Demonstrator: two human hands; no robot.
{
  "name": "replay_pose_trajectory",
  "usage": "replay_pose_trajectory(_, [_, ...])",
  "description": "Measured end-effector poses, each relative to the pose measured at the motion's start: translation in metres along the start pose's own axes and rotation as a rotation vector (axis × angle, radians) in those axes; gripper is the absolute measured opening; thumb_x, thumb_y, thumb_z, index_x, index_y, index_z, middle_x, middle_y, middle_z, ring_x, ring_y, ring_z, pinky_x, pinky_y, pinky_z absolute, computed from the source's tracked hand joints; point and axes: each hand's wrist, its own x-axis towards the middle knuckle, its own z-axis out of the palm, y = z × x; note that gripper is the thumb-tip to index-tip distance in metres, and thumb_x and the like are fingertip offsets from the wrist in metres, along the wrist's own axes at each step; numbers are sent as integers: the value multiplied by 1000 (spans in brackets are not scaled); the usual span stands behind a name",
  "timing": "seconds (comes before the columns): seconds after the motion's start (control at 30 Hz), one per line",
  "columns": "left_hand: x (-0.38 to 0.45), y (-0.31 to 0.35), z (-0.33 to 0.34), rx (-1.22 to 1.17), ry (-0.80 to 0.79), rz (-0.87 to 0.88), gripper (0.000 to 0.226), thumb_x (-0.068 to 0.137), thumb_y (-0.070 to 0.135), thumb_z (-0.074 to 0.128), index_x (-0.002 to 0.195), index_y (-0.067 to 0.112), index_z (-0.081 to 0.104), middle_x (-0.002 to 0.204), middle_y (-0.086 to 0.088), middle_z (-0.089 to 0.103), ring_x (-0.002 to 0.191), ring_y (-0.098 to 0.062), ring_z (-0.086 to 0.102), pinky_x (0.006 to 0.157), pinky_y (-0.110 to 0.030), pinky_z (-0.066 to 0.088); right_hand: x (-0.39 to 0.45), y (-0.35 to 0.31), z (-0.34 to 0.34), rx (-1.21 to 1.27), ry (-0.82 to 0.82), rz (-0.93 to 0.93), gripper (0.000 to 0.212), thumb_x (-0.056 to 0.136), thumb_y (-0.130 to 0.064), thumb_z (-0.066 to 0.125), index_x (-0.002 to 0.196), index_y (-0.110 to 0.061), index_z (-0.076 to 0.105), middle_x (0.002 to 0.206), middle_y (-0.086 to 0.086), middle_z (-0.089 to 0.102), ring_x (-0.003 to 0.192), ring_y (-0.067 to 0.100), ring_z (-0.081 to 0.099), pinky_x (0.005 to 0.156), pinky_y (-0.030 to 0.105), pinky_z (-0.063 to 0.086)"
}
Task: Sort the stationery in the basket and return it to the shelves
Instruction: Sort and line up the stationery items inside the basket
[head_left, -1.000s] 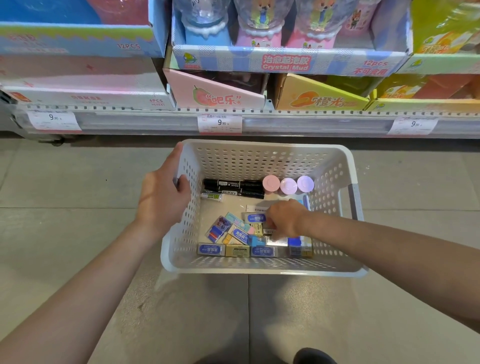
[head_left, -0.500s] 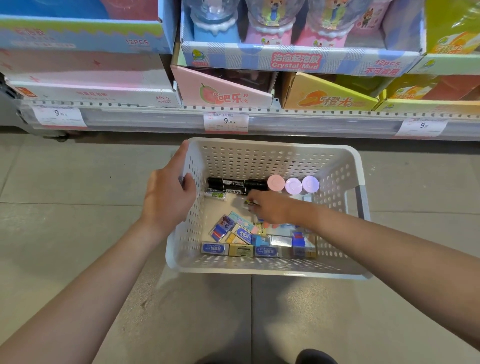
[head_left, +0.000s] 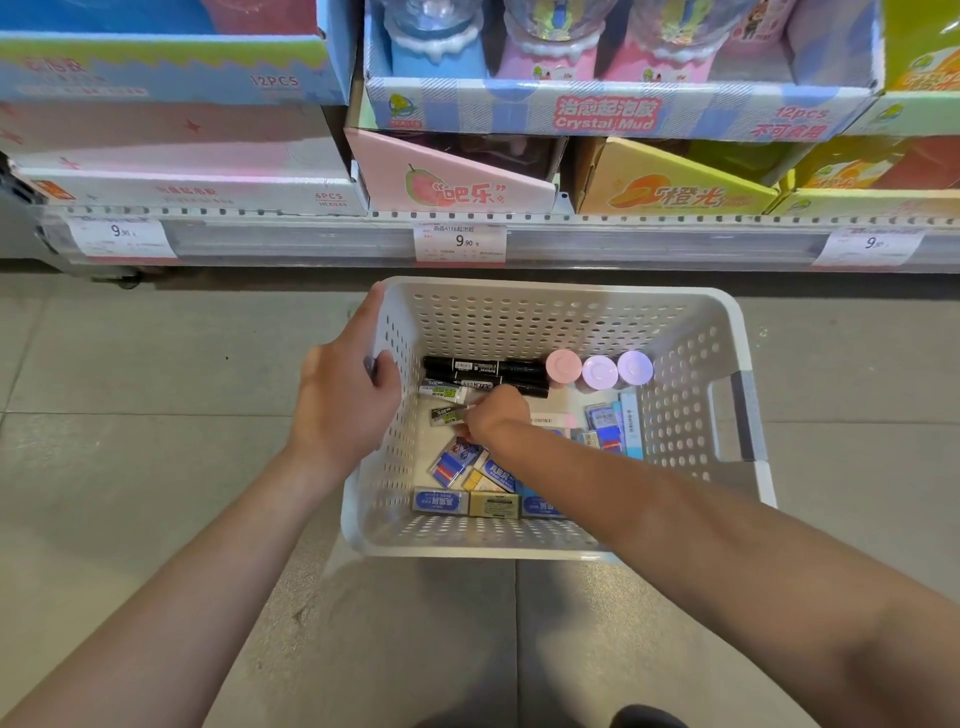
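White perforated basket (head_left: 691, 364), black markers (head_left: 483, 371) (flat) — boxed erasers (head_left: 467, 501)

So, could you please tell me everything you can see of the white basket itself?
The white basket is a rectangular tub of what looks like plastic, its four walls pierced with rows of small holes, with a thick smooth rim and a cut-out handle slot in the right wall. It sits level, apparently on the grey tiled floor, in front of the shelf. The left hand grips its left rim, thumb curled inside. The right hand reaches down into it among the loose stationery on its bottom.
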Motion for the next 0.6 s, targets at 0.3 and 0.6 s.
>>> replay_pose_trajectory(0.3, [1, 3, -1, 12, 19, -8, 62, 92, 3, 48, 149, 20, 31, 47, 2, 32, 45, -4, 44, 45, -13, 35, -6, -7, 1, -57, 109, 2, 25, 91, -22, 58, 102, 0, 65, 107, 13, 67, 100, 26, 64, 72, 28, 49])
replay_pose_trajectory(0.6, [2, 1, 0, 21, 26, -17, 62, 92, 6, 47, 149, 23, 29, 50, -1, 38, 45, -8, 42, 46, -13, 36, -12, -4, 0, -23, 114, -92, 22, 88, -24, 64, 99, -5, 67, 97, 10, 69, 91, 22, 65, 72, 30, 50])
